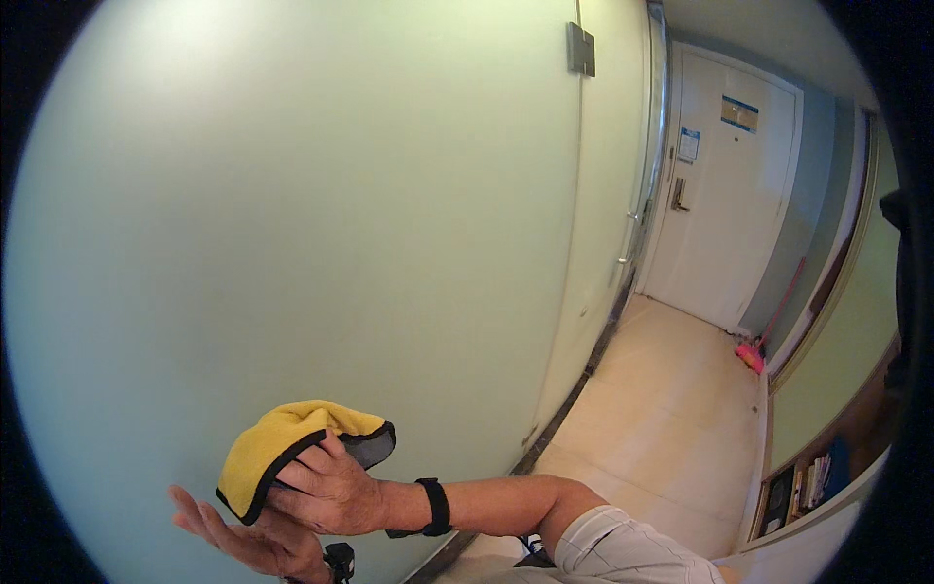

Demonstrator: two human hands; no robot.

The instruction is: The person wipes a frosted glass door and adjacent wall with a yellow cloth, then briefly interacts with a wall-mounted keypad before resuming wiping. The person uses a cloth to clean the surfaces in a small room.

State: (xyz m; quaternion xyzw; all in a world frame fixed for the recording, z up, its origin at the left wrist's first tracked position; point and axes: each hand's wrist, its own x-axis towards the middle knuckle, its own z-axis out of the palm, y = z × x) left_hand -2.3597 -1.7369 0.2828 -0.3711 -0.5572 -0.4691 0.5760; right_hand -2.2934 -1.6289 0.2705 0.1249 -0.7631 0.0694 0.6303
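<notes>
A yellow cloth [281, 442] with black edging and a grey underside is bunched in my right hand [332, 485], its fingers tucked beneath the folded edge. Just below and to the left is my left hand [252, 540], palm turned up and fingers extended, with nothing visible in it. My right hand overlaps part of it, so I cannot tell whether the two touch. Both wrists wear black straps. In front of both hands rises a large frosted glass panel [328, 219]; contact between cloth and glass cannot be made out.
A dark metal hinge [581, 50] joins the glass sections. To the right, a tiled floor [642, 409] runs to a white door [730, 190] with a lever handle [678, 197]. A pink broom [750, 358] leans near that door. Books [811, 482] stand on a low shelf at right.
</notes>
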